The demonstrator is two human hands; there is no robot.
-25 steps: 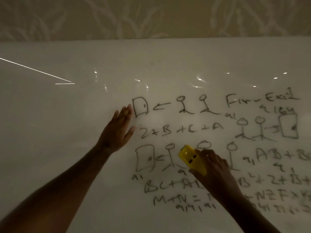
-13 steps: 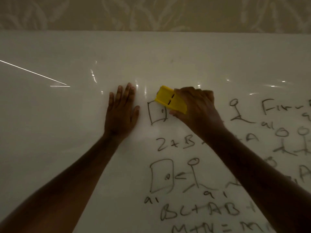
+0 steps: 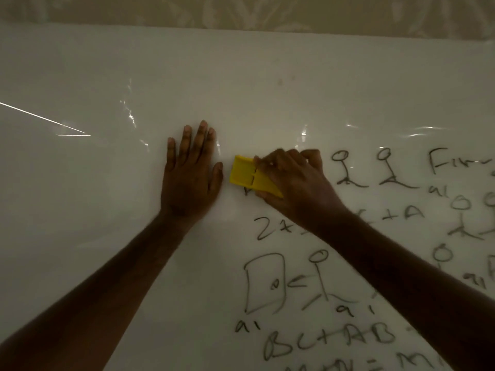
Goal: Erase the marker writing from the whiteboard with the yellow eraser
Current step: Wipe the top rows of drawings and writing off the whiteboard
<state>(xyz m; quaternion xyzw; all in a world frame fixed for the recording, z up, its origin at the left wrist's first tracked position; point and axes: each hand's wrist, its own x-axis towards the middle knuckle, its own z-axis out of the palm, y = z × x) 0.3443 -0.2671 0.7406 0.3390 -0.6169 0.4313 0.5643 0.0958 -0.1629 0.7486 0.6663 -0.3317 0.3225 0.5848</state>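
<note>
While left hand (image 3: 191, 175) lies flat, right hand (image 3: 292, 180) presses yellow eraser (image 3: 245, 174)

One head-worn view looks forward and down, close over the whiteboard (image 3: 267, 76), which fills nearly the whole frame. A strip of patterned wall (image 3: 241, 9) runs along 12 o'clock; both forearms enter from 6 o'clock.

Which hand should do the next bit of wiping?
Right. The right hand already grips the eraser on the whiteboard, beside the remaining writing. The left hand lies flat and empty on bare board.
</note>
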